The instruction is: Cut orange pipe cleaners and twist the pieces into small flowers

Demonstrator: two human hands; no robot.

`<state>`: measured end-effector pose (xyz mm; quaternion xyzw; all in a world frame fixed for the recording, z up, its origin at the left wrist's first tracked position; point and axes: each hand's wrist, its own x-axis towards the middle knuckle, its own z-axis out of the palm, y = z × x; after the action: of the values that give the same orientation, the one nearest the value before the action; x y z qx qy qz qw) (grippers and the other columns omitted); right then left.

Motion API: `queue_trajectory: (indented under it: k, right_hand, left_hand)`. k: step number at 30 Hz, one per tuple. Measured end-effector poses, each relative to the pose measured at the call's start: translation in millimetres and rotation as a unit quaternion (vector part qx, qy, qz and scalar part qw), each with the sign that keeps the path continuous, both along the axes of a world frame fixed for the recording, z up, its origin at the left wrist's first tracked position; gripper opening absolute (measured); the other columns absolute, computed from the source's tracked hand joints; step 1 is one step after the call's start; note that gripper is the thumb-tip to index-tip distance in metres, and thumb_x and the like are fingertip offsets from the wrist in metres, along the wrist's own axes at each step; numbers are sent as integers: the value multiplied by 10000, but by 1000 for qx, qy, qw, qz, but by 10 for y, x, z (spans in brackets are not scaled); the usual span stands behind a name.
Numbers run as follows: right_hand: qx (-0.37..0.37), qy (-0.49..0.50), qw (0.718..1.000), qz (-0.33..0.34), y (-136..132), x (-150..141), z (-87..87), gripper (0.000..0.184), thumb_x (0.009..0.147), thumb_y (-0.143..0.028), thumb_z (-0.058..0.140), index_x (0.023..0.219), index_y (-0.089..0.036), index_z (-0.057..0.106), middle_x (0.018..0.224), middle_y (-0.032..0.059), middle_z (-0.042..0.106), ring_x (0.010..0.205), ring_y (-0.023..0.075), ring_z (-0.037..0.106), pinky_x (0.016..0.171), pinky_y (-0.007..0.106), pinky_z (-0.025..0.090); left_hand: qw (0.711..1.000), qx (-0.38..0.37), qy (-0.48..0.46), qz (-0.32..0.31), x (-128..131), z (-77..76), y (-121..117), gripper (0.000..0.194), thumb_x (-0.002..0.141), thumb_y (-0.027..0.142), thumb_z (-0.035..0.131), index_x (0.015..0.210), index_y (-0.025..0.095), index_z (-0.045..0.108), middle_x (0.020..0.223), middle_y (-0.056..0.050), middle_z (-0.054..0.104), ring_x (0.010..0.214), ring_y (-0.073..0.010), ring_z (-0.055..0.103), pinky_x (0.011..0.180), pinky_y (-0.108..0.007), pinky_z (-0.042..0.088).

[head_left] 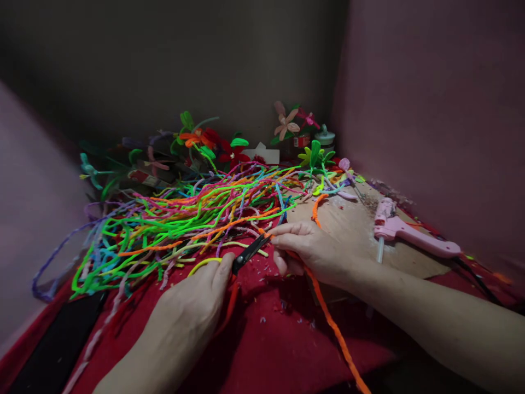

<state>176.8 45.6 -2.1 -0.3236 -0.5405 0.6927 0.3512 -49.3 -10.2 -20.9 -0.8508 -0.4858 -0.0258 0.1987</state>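
The scissors (249, 254) are before the pipe-cleaner heap (180, 225), flowers (194, 138) behind it, and the glue gun (404, 231) right, on cardboard (355, 216)

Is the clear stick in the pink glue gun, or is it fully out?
Partly in: one end of the clear stick enters the pink glue gun, the rest protrudes. Its depth inside is hidden.

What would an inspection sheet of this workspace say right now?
Surface: red cloth with cardboard on it, marked with pale smears.
Job's things: scissors, blade tips by an orange fuzzy stem; pink glue gun at the cardboard's right.
Clutter: tangled heap of coloured stems; small scraps on the cloth.
Hands: left hand holds the scissors; right hand pinches the orange stem.
Cables: black cable from the glue gun.
Surroundings: fuzzy flowers behind the heap; walls close by.
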Motion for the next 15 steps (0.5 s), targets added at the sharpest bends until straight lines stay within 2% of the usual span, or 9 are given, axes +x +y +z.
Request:
queue_trajectory:
  k: [5,9,12,15]
  right_hand:
    - [4,-5,1000,11,-1,2,-2,276,785,-186,453,518,-149,511,430,-28,514,322,51,320,335,195,226]
    - [-17,7,1000,16,3,4,4,267,780,-194,463,522,-147,514,432,-21,519,318,56,325,334,202,223]
    - [-32,38,999,23,9,-8,-3,270,779,-204,462,519,-148,509,427,-17,512,321,59,328,346,209,234]
    - [-26,22,999,-9,11,-23,-33,288,791,-229,459,515,-155,498,418,-17,507,316,61,322,343,211,228]
  left_hand:
    - [997,55,46,-22,46,21,-8,442,817,15,334,1224,95,487,909,-120,647,754,-205,623,623,-302,498]
    - [985,131,98,-50,74,47,-44,430,793,-5,322,1193,33,475,847,-138,644,666,-199,625,482,-263,473]
    - [985,130,102,-57,74,6,-50,442,776,-9,332,1204,7,441,814,-136,637,623,-198,619,419,-252,449]
    - [989,115,68,-63,74,-86,-42,449,792,12,345,1238,7,389,894,-157,634,687,-199,633,434,-242,461]
